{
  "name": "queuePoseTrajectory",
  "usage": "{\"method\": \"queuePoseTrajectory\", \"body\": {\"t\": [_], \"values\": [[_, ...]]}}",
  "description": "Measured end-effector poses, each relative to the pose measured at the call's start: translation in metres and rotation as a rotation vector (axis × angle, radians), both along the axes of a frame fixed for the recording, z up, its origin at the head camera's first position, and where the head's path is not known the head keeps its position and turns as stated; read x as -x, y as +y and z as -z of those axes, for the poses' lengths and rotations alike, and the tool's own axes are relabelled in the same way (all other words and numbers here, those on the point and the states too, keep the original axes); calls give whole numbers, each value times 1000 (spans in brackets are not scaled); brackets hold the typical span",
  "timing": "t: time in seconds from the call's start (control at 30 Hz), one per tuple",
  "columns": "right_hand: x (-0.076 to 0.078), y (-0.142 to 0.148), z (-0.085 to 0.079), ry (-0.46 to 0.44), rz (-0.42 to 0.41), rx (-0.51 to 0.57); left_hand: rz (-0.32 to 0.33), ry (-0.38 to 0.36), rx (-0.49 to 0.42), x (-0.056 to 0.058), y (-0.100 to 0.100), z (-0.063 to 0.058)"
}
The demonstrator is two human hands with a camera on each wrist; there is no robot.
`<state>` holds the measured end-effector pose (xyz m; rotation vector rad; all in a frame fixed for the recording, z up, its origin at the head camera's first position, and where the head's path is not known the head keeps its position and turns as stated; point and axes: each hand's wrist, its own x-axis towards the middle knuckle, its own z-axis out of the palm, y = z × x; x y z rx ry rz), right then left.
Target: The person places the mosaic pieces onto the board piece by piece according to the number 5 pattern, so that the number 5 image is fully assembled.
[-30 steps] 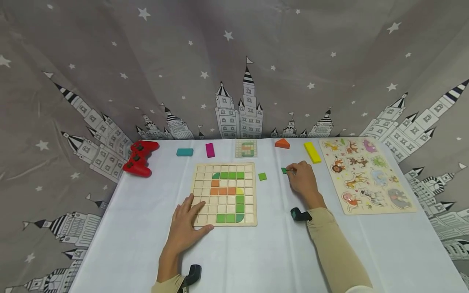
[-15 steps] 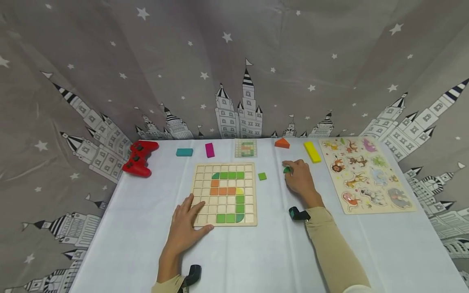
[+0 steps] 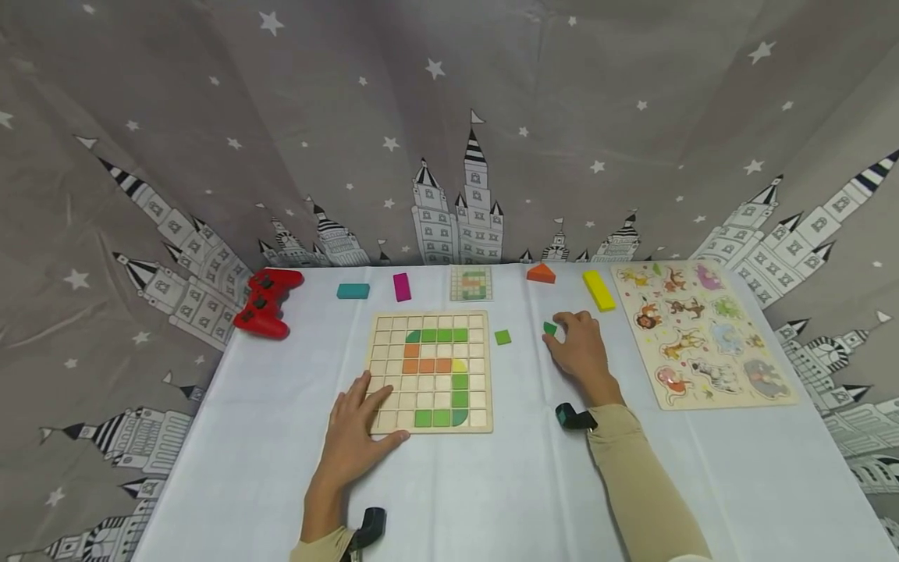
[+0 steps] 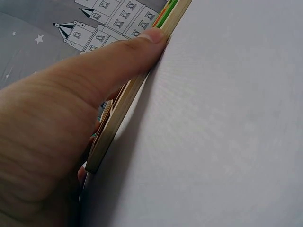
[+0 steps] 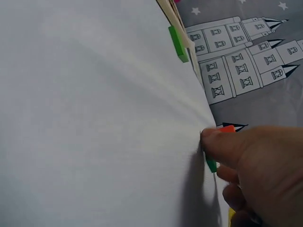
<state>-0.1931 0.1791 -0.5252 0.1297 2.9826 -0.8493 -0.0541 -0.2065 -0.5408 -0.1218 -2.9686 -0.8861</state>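
On the white table lies a square wooden grid board [image 3: 479, 390] with green, orange and yellow tiles in an angular curve. My left hand [image 3: 358, 433] rests at its lower left corner with spread fingers; the left wrist view shows the thumb [image 4: 137, 49] against the board's edge. Right of the board, my right hand [image 3: 581, 347] pinches a small dark green tile [image 3: 550, 329] between thumb and finger, low over the cloth. In the right wrist view the thumb partly covers this tile [image 5: 211, 163]. A light green square tile [image 3: 502, 337] lies between board and right hand.
Along the back edge are a red game controller [image 3: 267, 303], a teal block [image 3: 353, 291], a magenta block [image 3: 402, 286], a small pattern card [image 3: 472, 283], an orange triangular block [image 3: 541, 273] and a yellow block [image 3: 598, 291]. An animal puzzle board [image 3: 674, 320] lies at right.
The right hand's fingers have shifted around the dark green tile, and the tile has turned between them, moving slightly right. The left hand and the board have stayed put.
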Motion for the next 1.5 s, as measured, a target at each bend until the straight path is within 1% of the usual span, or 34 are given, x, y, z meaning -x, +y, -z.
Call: {"method": "queuePoseTrajectory", "body": {"t": [0.13,0.23,0.37,0.5,0.7,0.83,0.93,1.1,1.2,1.33,1.4,1.5], "values": [[-2,4,2,12,37,4,1,-14,-8,1,1,-1],[-2,5,2,31,23,13,8,-17,-8,2,3,-2],[-3,6,1,20,5,17,14,-19,-8,3,5,-1],[-4,8,3,13,-7,12,14,-46,-21,4,5,1],[-6,8,8,34,-64,-35,-1,-119,-44,2,-1,0],[-14,4,6,49,-107,-35,-7,-129,-53,2,-4,0],[-21,-2,4,74,-138,-21,4,-118,-42,3,-4,0],[-37,-29,-2,138,-217,-31,13,-129,-55,2,-7,-2],[-50,-55,-8,183,-302,-34,14,-142,-64,0,-10,-4],[-69,-95,-15,256,-440,-20,16,-140,-78,-1,-13,-5],[-78,-116,-15,291,-499,-21,17,-141,-86,0,-14,-6],[-89,-144,-12,330,-573,-54,25,-138,-92,1,-14,-6]]}}
